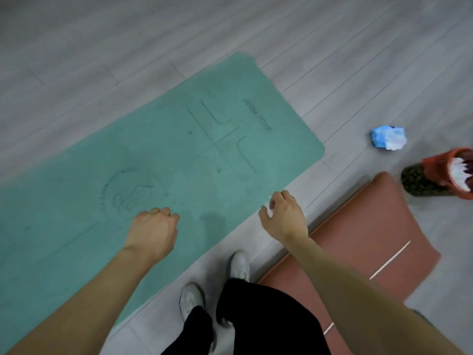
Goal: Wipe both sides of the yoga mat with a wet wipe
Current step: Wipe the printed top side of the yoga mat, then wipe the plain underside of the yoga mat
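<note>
Grey plank floor (358,60) carries a green yoga mat (166,155), laid flat. Over its near edge the left hand (153,229) hangs, fingers loosely curled, holding nothing; the right hand (284,213) likewise. Beyond the mat's right corner lies a crumpled blue-white wipe (388,137).

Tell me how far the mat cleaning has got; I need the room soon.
Done: the green mat lies unrolled, printed side up. In hand: nothing; the left hand and right hand hold no visible wipe, and the blue-white wipe pack sits on the floor. Left: apparently wiping both sides.
</note>
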`<state>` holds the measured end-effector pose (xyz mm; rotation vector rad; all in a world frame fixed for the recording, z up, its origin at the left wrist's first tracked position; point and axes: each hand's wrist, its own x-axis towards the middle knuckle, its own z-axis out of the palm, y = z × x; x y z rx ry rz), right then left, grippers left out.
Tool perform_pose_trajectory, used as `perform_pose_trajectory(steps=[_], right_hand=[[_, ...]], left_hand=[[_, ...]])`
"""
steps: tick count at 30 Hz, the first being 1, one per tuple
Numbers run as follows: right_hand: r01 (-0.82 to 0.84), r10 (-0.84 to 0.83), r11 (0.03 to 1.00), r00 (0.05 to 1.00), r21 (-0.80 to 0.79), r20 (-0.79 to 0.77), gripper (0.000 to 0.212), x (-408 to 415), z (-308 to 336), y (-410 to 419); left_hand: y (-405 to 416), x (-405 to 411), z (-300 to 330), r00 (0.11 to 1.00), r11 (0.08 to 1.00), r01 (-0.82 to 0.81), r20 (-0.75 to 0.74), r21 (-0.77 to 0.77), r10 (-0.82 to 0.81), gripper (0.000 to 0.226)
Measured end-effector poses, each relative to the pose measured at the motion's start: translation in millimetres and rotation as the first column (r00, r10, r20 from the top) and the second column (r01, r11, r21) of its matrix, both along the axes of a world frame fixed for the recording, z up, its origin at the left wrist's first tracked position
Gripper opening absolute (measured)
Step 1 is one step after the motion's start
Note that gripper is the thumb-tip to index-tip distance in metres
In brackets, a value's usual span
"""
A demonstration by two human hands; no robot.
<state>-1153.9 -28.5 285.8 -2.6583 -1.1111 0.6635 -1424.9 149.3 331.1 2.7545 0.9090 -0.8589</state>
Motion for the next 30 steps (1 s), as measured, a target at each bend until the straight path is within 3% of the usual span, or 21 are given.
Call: perform_pose_trajectory(steps=[2, 6, 9, 15, 21, 27, 30], right_hand=[[-0.021, 0.021, 0.999, 1.0, -0.031, 0.009, 0.013, 37, -7, -6], [0.012, -0.014, 0.992, 1.0, -0.127, -0.014, 0.041, 125, -26, -14], [0.037, -0.044, 0.983, 0.998, -0.18, -0.034, 0.044, 201, -61, -13], [0.084, -0.101, 0.959, 0.994, -0.27, -0.05, 0.043, 365, -190, 15], [-0.051, 0.027, 0.958, 0.996, -0.283, -0.089, 0.032, 501, -335, 20], [0.082, -0.136, 0.948, 0.978, -0.307, -0.16, 0.057, 581, -431, 23], [0.012, -0.094, 0.944, 0.968, -0.331, -0.233, 0.042, 590, -453, 32]], left_hand=[[-1, 41, -16, 0.999, 0.998, 0.042, -0.014, -0.039, -0.043, 0.025], [-7, 138, -51, 0.988, 0.984, 0.135, -0.057, -0.117, -0.142, 0.025], [-7, 225, -87, 0.983, 0.974, 0.159, -0.071, -0.162, -0.172, 0.025], [6, 426, -209, 0.971, 0.95, 0.198, -0.087, -0.242, -0.225, 0.025], [26, 626, -356, 0.958, 0.935, 0.265, -0.05, -0.236, -0.284, 0.025], [34, 765, -437, 0.916, 0.907, 0.399, 0.006, -0.138, -0.402, 0.054], [37, 794, -467, 0.858, 0.855, 0.504, -0.048, -0.122, -0.512, 0.069]])
